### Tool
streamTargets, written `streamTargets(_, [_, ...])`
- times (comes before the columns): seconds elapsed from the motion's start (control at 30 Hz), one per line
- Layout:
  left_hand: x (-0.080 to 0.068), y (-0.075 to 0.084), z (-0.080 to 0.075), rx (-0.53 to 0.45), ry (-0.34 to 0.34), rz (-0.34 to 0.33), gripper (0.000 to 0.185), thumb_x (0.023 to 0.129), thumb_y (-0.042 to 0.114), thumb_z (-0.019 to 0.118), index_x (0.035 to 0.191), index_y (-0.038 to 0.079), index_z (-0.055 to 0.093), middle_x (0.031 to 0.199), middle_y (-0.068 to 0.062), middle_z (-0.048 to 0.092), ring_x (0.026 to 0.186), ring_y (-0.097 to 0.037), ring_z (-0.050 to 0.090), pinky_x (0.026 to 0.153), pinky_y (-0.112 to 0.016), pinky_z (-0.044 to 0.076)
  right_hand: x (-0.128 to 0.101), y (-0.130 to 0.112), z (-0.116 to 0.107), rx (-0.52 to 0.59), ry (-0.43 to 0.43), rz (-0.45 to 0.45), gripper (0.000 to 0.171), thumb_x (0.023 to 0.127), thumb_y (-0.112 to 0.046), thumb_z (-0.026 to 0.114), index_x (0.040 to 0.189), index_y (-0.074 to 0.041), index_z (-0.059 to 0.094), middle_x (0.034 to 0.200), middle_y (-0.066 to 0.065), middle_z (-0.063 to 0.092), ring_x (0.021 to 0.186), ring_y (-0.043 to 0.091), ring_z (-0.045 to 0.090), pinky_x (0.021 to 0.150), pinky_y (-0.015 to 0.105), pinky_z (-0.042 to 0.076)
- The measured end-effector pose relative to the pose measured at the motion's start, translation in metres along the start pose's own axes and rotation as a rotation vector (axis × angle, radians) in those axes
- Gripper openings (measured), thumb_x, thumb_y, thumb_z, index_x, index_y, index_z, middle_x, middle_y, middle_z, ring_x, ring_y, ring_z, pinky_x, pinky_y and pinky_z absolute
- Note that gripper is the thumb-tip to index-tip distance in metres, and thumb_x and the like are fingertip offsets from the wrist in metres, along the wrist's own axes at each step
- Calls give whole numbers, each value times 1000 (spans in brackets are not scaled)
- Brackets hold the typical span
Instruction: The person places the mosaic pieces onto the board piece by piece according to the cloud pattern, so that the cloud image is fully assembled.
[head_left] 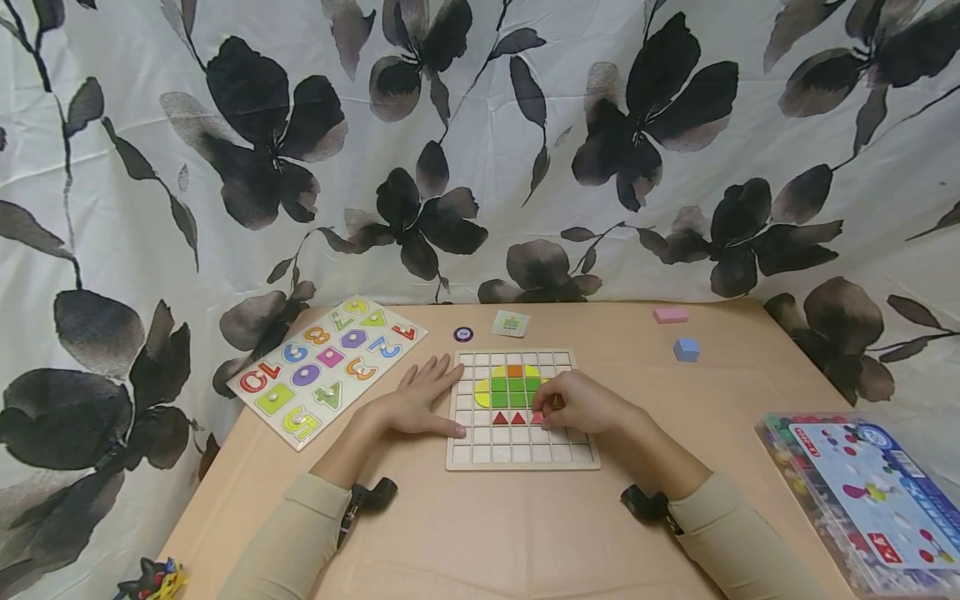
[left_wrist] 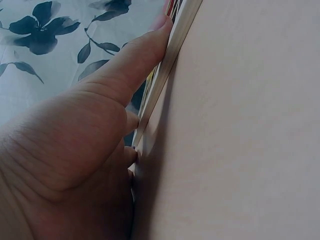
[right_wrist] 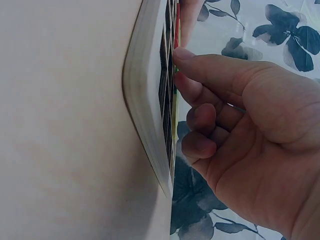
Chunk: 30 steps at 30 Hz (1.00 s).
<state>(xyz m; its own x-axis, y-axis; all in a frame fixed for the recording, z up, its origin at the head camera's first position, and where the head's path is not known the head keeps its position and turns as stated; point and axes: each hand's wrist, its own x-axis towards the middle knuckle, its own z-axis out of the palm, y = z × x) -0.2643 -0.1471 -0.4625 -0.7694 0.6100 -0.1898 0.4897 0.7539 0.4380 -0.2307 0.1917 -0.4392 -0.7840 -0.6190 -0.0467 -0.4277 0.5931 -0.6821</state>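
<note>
We see the wooden grid board (head_left: 522,454) at the table's (head_left: 525,533) centre, between both hands. The left hand (head_left: 420,404) lies flat, fingers straight, against the board's left edge. The right hand (head_left: 581,402) curls over the board's right part, fingertips pinching a red piece (head_left: 537,417) beside two red triangles (head_left: 509,417). The piece's shape is mostly hidden. The wrist views show only the board's rim edge-on.

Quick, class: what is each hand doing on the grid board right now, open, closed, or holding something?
Left hand: open, fingers flat on the grid board's left edge.
Right hand: fingers curled, pinching a small red piece on the board.
</note>
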Motion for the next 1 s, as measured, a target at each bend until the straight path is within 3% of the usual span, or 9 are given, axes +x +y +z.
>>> streamTargets(0.57, [1, 2, -2, -5, 7, 7, 118, 82, 73, 72, 169, 17, 14, 175, -17, -4, 162, -38, -9, 129, -61, -8, 0, 4, -2, -7, 4, 6, 15, 88, -5, 81, 103, -11, 80, 79, -5, 65, 77, 13, 59, 68, 21, 48])
streamTargets(0.87, [0, 2, -2, -11, 8, 9, 116, 84, 71, 72, 169, 16, 16, 175, -18, -3, 162, -39, -7, 129, -62, -7, -8, 9, -12, -6, 152, 68, 19, 94, -13, 76, 113, -10, 79, 93, -4, 70, 84, 17, 56, 70, 25, 48])
streamTargets(1.0, [1, 5, -4, -30, 44, 8, 110, 88, 69, 69, 168, 13, 18, 175, -19, 4, 162, -40, -1, 129, -62, -2, -13, 11, -20, -20, 223, 96, 22, 97, -16, 74, 118, -9, 77, 93, -2, 68, 85, 19, 57, 72, 28, 48])
